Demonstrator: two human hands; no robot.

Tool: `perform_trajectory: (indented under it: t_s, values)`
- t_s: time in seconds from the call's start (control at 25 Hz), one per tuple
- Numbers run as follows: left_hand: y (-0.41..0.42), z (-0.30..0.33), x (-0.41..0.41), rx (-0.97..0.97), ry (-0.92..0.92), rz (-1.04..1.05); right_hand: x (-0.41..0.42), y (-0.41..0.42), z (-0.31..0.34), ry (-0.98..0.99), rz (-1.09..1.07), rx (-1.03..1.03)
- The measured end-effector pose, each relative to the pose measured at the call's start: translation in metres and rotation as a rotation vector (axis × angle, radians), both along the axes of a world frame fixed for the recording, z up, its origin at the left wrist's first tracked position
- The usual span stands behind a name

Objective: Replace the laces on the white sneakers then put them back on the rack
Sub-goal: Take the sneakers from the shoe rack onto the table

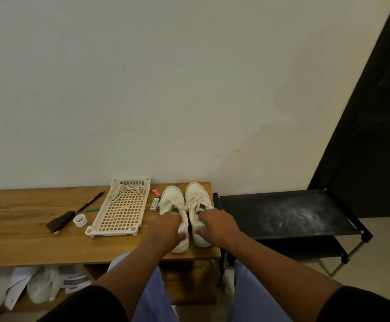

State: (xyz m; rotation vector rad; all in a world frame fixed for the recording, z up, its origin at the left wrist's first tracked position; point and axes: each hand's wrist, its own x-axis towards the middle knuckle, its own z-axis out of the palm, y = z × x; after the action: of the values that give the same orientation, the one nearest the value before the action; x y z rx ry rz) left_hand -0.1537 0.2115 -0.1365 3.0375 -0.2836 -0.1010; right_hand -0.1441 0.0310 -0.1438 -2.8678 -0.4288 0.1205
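Observation:
Two white sneakers stand side by side at the right end of the wooden table [26,240], toes toward the wall. My left hand [166,226] grips the heel opening of the left sneaker [172,199], fingers curled inside it. My right hand [214,223] grips the collar of the right sneaker [197,194] the same way. A bundle of grey-white laces [125,190] lies at the far end of the cream perforated tray [119,217]. The black shoe rack [282,212] stands just right of the table, its top shelf dusty and bare.
Left of the tray lie a roll of white tape [80,220], a dark brush [60,223], a black pencil [90,202] and a green stick [91,209]. A small white-pink box [154,204] and a red wrapper [156,192] sit between tray and sneakers. Papers and a bag lie under the table.

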Motion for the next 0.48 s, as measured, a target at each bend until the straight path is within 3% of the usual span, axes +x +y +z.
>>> perform_trajectory:
  t_s: [0.24, 0.48]
  values:
    - [-0.016, 0.033, -0.003, 0.068, -0.255, 0.027, 0.000, -0.019, 0.029, -0.137, -0.028, -0.073]
    - [-0.025, 0.028, 0.004, 0.018, -0.273, -0.009, 0.007, -0.017, 0.028, -0.162, -0.088, -0.060]
